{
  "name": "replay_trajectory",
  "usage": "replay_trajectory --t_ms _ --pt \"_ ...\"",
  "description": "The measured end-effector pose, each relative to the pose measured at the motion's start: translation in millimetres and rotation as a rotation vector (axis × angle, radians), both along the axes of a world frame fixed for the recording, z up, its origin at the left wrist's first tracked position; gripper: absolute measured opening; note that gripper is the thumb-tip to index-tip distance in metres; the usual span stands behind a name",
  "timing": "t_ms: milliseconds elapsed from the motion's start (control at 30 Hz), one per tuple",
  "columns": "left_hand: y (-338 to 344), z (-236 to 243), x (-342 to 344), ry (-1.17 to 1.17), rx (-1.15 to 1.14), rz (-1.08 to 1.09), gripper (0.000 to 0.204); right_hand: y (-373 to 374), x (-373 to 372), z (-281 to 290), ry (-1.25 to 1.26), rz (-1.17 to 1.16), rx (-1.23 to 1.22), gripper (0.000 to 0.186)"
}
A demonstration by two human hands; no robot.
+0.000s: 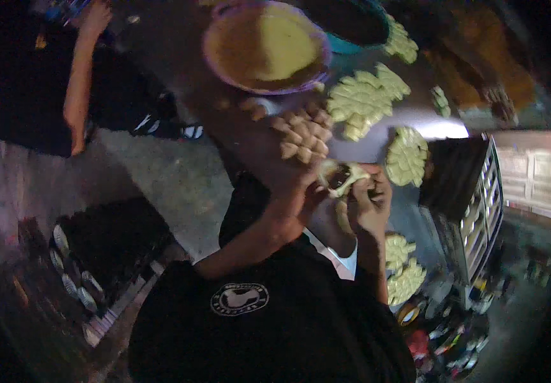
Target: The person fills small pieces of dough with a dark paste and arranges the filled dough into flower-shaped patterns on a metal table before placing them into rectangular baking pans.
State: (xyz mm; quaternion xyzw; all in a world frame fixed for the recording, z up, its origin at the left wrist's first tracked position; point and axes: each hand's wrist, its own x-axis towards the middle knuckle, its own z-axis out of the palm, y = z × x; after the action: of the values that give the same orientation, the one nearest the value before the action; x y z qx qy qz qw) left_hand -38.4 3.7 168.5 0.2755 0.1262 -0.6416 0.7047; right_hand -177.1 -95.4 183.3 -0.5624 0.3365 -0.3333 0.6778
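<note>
A flattened piece of pale yellow dough [327, 173] with a dark brown filling in its middle is held up between my two hands, over the near side of the table. My left hand [308, 199] supports its left side, the fingers curled and partly hidden. On the other edge, the bent fingers of my right hand [373, 199] grip the dough. Just beyond my left hand lies a pile of brown balls [304, 135]. Clusters of pale dough pieces [364, 99] are spread farther back, and another dough cluster [407, 156] lies right of my right hand.
A purple-rimmed basin [210, 54] holding a yellowish mass stands at the back, beside a teal basin [345, 45]. More dough pieces [405, 281] lie near my right forearm. Another person's arm [79, 83] shows at upper left. Slatted dark frames [479, 204] stand at right.
</note>
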Motion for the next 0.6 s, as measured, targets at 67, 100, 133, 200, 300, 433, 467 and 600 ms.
replay_trajectory --t_ms 67,100,133,200,300,433,467,600 --pt "5 3 -31 -0.016 -0.026 -0.004 0.038 5 -56 -23 -0.035 0.049 -0.05 0.025" --pt "10 12 -43 -0.031 -0.035 -0.001 0.04 15 -64 -8 -0.026 0.053 -0.128 0.03" --pt "14 18 -57 -0.046 -0.044 0.001 0.042 26 -70 11 -0.013 0.057 -0.205 0.035" --pt "25 20 -85 -0.222 -0.147 -0.036 0.037 39 -92 36 0.204 0.06 -0.579 0.048" --pt "34 34 -115 -0.486 -0.262 -0.164 0.046 59 -128 42 0.394 -0.047 -0.894 0.041" --pt "47 26 -153 -0.682 -0.336 -0.109 0.048 76 -156 33 0.171 -0.137 -0.709 0.02" --pt "50 23 -158 -0.733 -0.337 -0.101 0.046 83 -163 24 0.118 -0.146 -0.603 0.019" --pt "60 14 -176 -0.753 -0.07 -0.006 0.034 99 -177 30 0.181 0.016 -0.76 0.024"
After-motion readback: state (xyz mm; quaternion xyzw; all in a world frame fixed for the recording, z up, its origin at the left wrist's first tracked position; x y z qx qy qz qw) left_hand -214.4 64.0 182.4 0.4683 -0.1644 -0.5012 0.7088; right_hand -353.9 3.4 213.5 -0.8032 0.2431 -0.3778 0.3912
